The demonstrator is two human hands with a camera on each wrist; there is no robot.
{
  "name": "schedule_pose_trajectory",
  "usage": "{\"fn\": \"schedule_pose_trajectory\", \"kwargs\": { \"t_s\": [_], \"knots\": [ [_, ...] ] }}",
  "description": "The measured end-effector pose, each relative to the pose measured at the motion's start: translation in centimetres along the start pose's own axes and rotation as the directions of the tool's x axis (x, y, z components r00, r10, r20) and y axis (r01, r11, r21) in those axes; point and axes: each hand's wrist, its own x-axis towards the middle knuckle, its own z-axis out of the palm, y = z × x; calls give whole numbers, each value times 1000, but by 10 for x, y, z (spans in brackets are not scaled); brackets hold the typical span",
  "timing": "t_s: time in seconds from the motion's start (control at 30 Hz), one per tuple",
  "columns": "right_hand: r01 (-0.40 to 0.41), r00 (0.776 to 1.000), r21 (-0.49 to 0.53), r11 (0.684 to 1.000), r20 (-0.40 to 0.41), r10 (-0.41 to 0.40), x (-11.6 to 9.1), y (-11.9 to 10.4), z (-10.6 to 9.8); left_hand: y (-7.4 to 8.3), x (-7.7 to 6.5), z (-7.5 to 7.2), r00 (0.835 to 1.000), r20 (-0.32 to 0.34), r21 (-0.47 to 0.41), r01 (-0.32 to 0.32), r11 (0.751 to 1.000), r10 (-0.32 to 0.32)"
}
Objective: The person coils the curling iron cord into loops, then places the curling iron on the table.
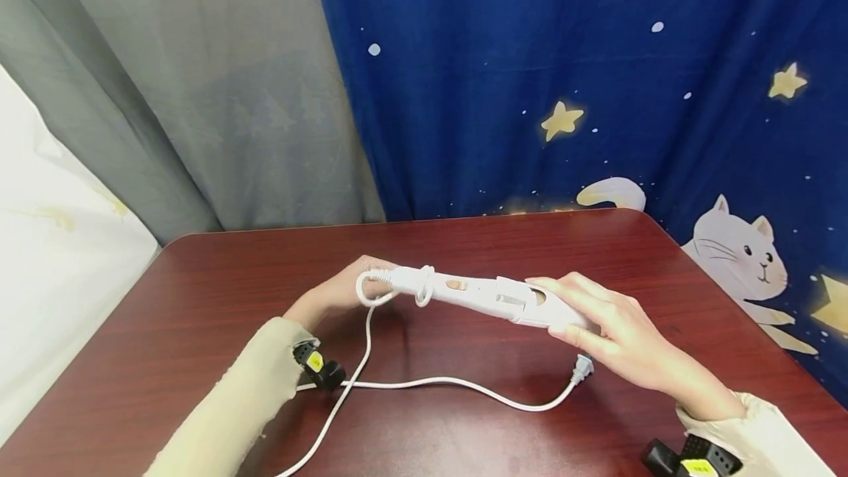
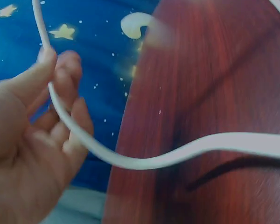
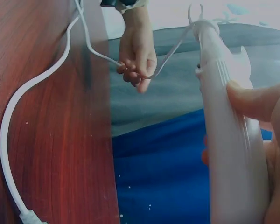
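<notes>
A long white hair styling iron is held up over the table, with small gold-coloured parts on its body. My right hand grips its right end, thumb along the near side. The white power cord leaves the iron's left end, and one turn of it circles the handle there. Behind that end is my left hand, mostly hidden in the head view. The left wrist view shows my left hand pinching the cord between thumb and fingers. The cord's plug lies on the table below my right hand.
The cord runs in loose curves over the dark red wooden table and crosses itself near my left wrist. A grey curtain and a blue star-patterned curtain hang behind the far edge. White fabric hangs at the left.
</notes>
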Motion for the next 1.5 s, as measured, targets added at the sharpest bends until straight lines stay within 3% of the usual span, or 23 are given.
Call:
{"fn": "schedule_pose_trajectory", "kwargs": {
  "t_s": [0.07,0.13,0.2,0.37,0.5,0.63,0.87,1.13,1.3,1.5],
  "knots": [
    [42,999,45,998,13,-42,0,0,0,0,1,-6,999,-23,41,40,998,-39],
    [86,996,96,992,21,-89,1,0,1,5,2,-9,989,-63,6,136,991,-135],
    [122,991,135,983,34,-127,3,-1,3,9,3,-14,984,-94,51,159,986,-154],
    [164,976,149,975,119,-182,4,-2,7,24,6,-25,998,-33,138,55,989,-51],
    [180,956,116,977,213,-201,4,0,12,47,7,-29,998,-36,180,56,982,-50],
    [155,943,33,987,291,-158,7,3,16,73,6,-29,999,-38,195,31,980,-24],
    [41,944,-108,993,331,-3,11,8,20,119,-2,-21,999,-2,225,-44,973,46],
    [-55,965,-219,974,240,108,13,15,24,138,-18,3,998,-38,229,-35,973,45],
    [-126,978,-244,961,133,162,13,17,26,138,-28,18,996,-77,180,-34,983,49],
    [-162,987,-226,961,-17,163,13,13,27,130,-37,29,998,-43,102,-49,994,53]
  ]
}}
